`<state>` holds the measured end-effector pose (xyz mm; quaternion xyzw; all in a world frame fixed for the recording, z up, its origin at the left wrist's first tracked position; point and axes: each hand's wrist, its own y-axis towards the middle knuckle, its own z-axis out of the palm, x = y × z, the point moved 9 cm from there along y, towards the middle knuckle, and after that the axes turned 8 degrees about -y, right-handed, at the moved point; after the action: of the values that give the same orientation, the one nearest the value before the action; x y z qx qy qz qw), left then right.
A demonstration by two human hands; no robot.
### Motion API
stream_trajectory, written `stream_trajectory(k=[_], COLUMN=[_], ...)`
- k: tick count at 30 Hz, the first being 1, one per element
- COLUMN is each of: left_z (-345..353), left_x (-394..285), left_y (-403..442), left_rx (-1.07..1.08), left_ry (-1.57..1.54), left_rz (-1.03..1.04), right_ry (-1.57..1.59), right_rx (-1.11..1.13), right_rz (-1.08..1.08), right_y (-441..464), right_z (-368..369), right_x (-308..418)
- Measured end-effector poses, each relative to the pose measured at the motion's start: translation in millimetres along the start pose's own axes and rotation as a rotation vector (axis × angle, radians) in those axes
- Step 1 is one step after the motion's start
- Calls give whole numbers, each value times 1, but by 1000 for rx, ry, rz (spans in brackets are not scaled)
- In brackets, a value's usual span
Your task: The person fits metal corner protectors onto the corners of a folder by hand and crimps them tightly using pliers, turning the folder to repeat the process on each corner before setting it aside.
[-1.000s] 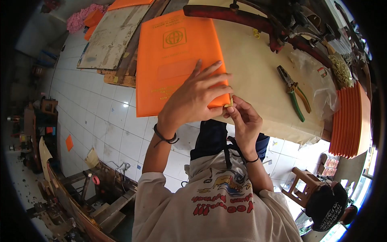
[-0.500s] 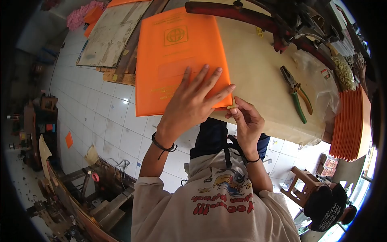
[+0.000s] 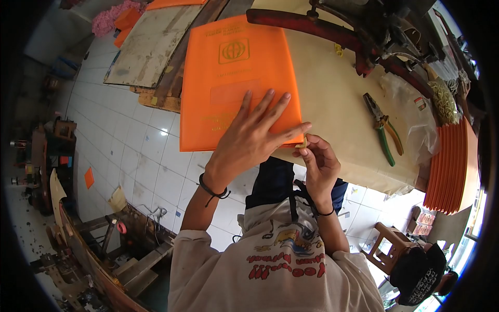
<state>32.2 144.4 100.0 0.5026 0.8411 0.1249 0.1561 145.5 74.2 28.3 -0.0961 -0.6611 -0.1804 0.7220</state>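
An orange folder [image 3: 239, 67] with gold printing and a round emblem lies on the paper-covered worktable. My left hand [image 3: 249, 130] rests flat on its lower part with the fingers spread. At the folder's near right corner, my right hand [image 3: 319, 158] pinches a small gold-coloured metal corner piece [image 3: 301, 145] between thumb and fingers. The piece is at the folder's corner; how far it sits over the edge I cannot tell. Pliers [image 3: 383, 128] with green and orange handles lie to the right of both hands.
A dark red metal hand press [image 3: 306, 22] reaches over the folder's far edge. Clear plastic wrap [image 3: 410, 106] and a stack of orange folders [image 3: 451, 166] are at the right. A person in black [image 3: 418, 273] is near a wooden stool [image 3: 383, 247].
The view has shifted slightly, so the table and folder appear a little lower and further right. My hands keep nearly the same pose, the right still pinching the corner piece.
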Motion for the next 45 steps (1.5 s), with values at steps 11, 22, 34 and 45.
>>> stream_trajectory(k=[11, 22, 34, 45], left_z=[-3, -2, 2, 10], left_x=[1, 0, 2, 0], left_y=[-1, -1, -4, -5], left_rx=[-34, -42, 5, 44], left_ry=[-49, -49, -86, -92], left_rz=[-1, 10, -13, -39], right_ry=[41, 38, 27, 14], right_rx=[-12, -10, -22, -89], right_rz=[-35, -30, -17, -39], right_y=[1, 3, 3, 3], right_z=[-1, 2, 0, 1], right_x=[-2, -1, -2, -4])
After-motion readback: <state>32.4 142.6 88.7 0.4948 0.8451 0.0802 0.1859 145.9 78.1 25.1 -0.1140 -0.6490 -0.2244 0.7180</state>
